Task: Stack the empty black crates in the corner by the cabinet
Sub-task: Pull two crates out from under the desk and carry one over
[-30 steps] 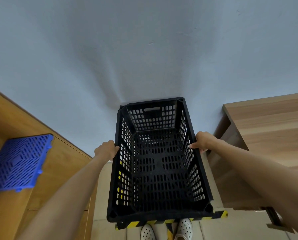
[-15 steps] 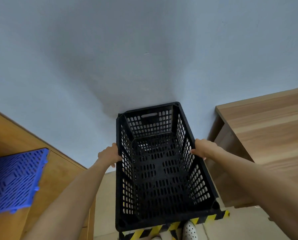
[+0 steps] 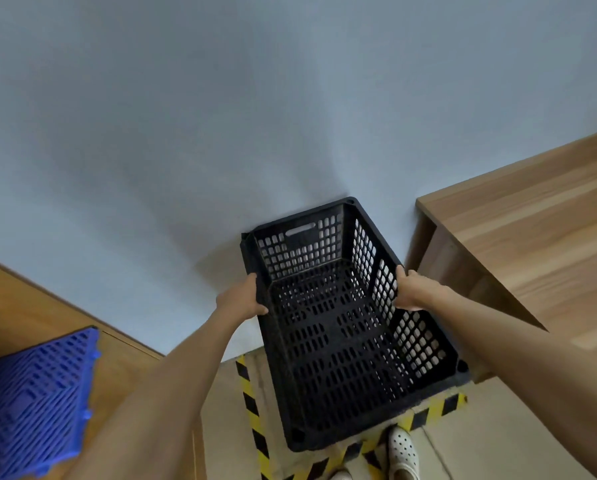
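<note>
Gripping the two long sides of one black plastic crate with holes (image 3: pixel 342 327), both bare hands hold it by its top rim. The left hand (image 3: pixel 242 299) is curled around the left rim, with its thumb lying along the outside. The right hand (image 3: pixel 409 289) is curled around the right rim, with its fingers (image 3: pixel 401 276) bent over the edge. Both arms reach out straight to it.

The crate is empty. It has one long handle slot in its far end wall. That far end is close to the pale blue wall (image 3: pixel 220 116). I cannot tell if the crate is touching the floor or sitting on something else.

Under and around the crate run yellow and black striped tape lines (image 3: pixel 252 410) on the tan floor (image 3: pixel 497 427). Two white shoes with small holes (image 3: pixel 403 452) show at the bottom, just behind the crate.

To the right stands one light brown wooden cabinet (image 3: pixel 532 244), just beside the crate. To the left is another wooden top (image 3: pixel 23 306), and on it lies one blue plastic grid mat (image 3: pixel 33 403).

No words or labels can be read on any of these things.
</note>
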The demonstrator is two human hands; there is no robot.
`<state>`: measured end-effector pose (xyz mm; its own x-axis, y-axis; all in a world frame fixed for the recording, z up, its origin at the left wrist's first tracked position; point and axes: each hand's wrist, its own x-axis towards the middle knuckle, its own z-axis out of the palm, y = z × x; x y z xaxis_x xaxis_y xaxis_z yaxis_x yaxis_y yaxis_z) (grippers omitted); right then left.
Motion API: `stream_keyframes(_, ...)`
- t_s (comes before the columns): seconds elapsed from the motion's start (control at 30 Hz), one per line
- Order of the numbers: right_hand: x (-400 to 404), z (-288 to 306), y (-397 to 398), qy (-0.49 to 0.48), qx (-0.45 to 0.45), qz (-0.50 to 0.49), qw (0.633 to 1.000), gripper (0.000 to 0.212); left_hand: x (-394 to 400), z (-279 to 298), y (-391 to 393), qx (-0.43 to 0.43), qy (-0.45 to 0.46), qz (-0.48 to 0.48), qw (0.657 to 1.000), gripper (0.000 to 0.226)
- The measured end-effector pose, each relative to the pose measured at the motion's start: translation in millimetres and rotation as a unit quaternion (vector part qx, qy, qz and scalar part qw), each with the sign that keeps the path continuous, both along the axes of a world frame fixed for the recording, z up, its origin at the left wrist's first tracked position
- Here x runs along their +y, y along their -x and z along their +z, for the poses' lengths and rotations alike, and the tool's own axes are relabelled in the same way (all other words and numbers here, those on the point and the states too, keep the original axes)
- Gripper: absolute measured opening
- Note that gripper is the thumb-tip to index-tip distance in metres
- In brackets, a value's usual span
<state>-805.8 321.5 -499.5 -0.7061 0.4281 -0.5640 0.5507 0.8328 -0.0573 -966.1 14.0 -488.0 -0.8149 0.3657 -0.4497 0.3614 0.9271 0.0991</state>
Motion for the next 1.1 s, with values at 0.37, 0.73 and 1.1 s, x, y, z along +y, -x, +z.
stream_keyframes(0.37,-17.0,8.1,-78.1,-0.003,0.115,-0.013,0.993,0.069,90.5,2.8,-16.3,-0.054,-0.035,-0.266,0.962,0.077)
stream_keyframes(0.73,35.0,25.0,-273.1,-0.002,0.099,-0.235,0.967,0.06,262.1,42.8,-149.2,-0.009,-0.141,-0.455,0.879,0.068)
stream_keyframes(1.1,21.3,40.5,-579.1,-0.018,0.095,-0.451,0.887,0.052,372.1,53.8,-443.0,0.007,-0.108,-0.684,0.722,0.069)
